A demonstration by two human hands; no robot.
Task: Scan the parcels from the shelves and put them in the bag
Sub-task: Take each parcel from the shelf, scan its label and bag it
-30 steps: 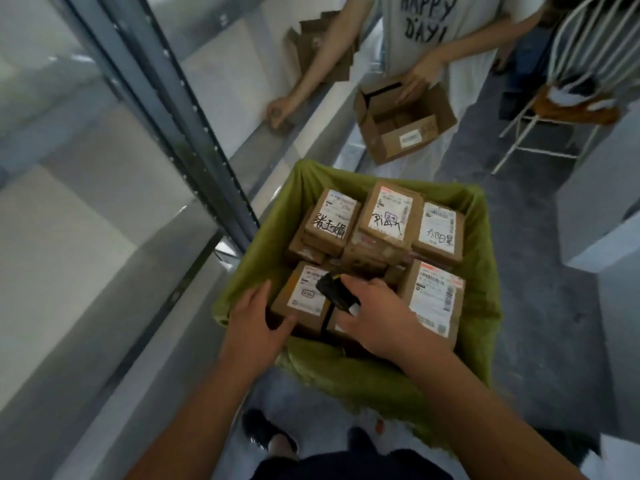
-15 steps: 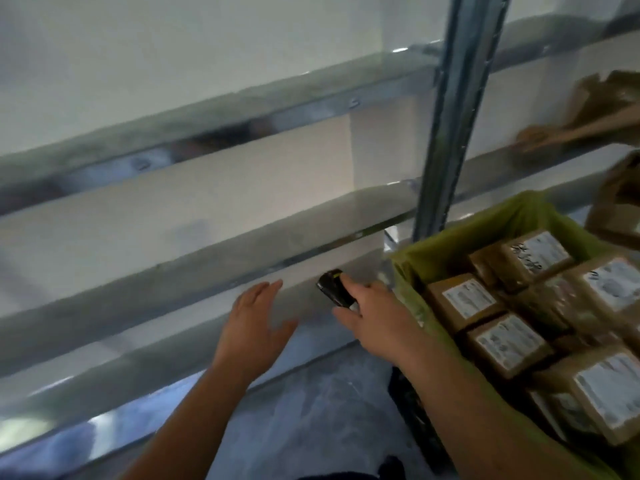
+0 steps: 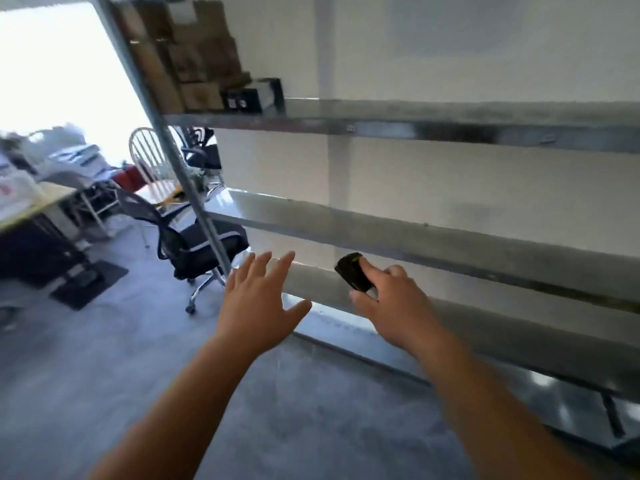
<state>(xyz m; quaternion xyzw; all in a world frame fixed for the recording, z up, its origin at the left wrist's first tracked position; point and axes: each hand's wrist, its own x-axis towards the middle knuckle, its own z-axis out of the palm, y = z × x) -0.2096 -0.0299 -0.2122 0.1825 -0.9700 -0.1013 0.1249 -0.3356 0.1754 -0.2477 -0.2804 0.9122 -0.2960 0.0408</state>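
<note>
My right hand (image 3: 391,303) grips a small black scanner (image 3: 354,271), held out in front of the lower metal shelves (image 3: 450,247). My left hand (image 3: 259,303) is spread flat with straight fingers and holds nothing, hovering beside the scanner. Several brown cardboard parcels (image 3: 194,57) are stacked on the upper shelf at the top left, with a dark box (image 3: 254,95) beside them. The shelf boards in front of my hands are bare. The green bag is out of view.
A grey upright post (image 3: 180,161) of the rack stands left of my hands. Behind it are a black office chair (image 3: 194,244), a white wooden chair (image 3: 152,161) and a cluttered desk (image 3: 38,206) at the far left. Grey floor (image 3: 104,358) lies below.
My view has swung left, away from the green bag of parcels, to the rack's left end. Both hands came off the parcels; the right still holds the scanner, the left stays spread.
</note>
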